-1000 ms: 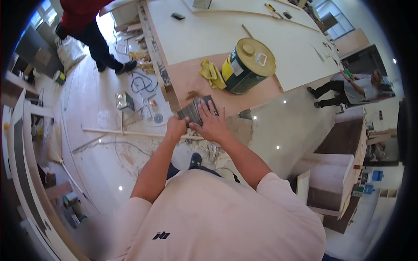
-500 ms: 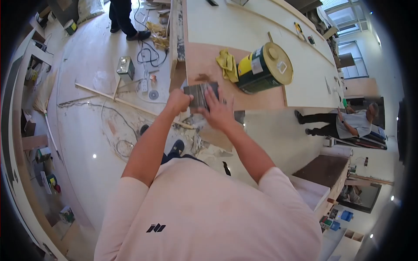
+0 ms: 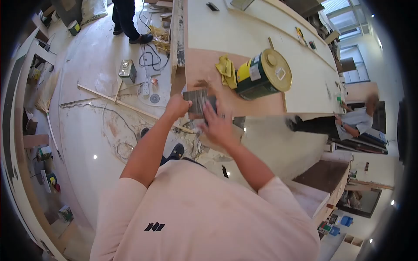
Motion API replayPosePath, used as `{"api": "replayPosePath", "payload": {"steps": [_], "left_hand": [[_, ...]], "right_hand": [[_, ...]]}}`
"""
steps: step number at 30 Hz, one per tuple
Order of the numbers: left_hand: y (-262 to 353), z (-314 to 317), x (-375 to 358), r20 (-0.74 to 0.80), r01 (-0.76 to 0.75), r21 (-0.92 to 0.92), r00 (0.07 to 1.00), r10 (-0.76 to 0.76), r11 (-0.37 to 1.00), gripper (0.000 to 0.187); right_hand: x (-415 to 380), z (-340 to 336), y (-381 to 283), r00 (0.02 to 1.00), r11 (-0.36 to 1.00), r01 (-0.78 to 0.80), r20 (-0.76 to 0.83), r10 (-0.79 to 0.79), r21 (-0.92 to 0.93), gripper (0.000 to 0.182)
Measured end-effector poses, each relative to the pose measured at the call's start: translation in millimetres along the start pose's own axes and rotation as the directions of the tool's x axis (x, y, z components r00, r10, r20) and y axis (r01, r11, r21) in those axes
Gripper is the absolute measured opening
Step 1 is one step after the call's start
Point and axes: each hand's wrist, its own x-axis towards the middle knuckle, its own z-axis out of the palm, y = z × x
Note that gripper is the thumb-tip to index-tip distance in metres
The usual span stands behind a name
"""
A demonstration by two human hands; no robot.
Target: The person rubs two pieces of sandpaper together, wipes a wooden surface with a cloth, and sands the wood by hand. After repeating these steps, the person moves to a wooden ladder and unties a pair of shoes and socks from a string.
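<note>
Hands meet over a dark grey rectangular piece (image 3: 198, 101) at the near edge of a workbench (image 3: 244, 39) in a cluttered workshop. Seen from the head camera, the person's left hand (image 3: 176, 106) is curled closed on the piece's left edge, fingers wrapped around it, holding it against the bare brown panel (image 3: 204, 65) at the bench's near end. The right hand (image 3: 216, 124) sits just beside the piece on its right and near side, blurred, fingers spread; whether they touch the piece cannot be told. Just to the right stands a round green and yellow tin can (image 3: 263, 74) with a gold lid, tilted in this view, and a crumpled yellow cloth (image 3: 226, 70) lies touching the can's left side. Farther along the pale bench top lie small hand tools (image 3: 300, 35). On the floor to the left sit a small metal can (image 3: 127, 71), a coil of black cable (image 3: 150, 56) and a long wooden strip (image 3: 130, 106). Another person's legs (image 3: 126, 19) stand at the far left, and a second co-worker in a grey shirt (image 3: 355, 122) bends at the right.
</note>
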Motion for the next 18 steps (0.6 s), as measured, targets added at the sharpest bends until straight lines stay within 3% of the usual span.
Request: {"api": "replayPosePath", "payload": {"steps": [2, 8, 11, 13, 17, 18], "left_hand": [[11, -6, -20, 0.067, 0.049, -0.028, 0.997, -0.047, 0.998, 0.04], [13, -13, -5, 0.055, -0.005, -0.089, 0.998, 0.01, 0.996, 0.04], [12, -8, -10, 0.083, 0.043, -0.054, 0.996, -0.038, 0.998, 0.041], [10, -10, -10, 0.075, 0.027, -0.045, 0.997, -0.024, 0.999, 0.042], [-10, 2, 2, -0.055, -0.222, 0.151, 0.971, 0.232, 0.963, 0.039], [-9, 2, -5, 0.017, -0.11, 0.051, 0.994, 0.11, 0.993, 0.036]], "right_hand": [[39, -1, 12, 0.996, 0.998, -0.052, -0.069, 0.054, 0.036, 0.074], [6, 5, 0, 1.0, 1.0, 0.0, -0.001, 0.0, 0.014, 0.076], [59, -1, 8, 0.991, 0.994, -0.073, -0.107, 0.081, 0.084, 0.074], [27, 4, 0, 0.996, 0.995, -0.054, -0.059, 0.06, 0.089, 0.073], [5, 2, -7, 0.999, 0.998, -0.016, 0.031, 0.014, 0.052, 0.072], [13, 3, -6, 1.0, 0.997, -0.012, 0.018, 0.01, 0.071, 0.072]]}}
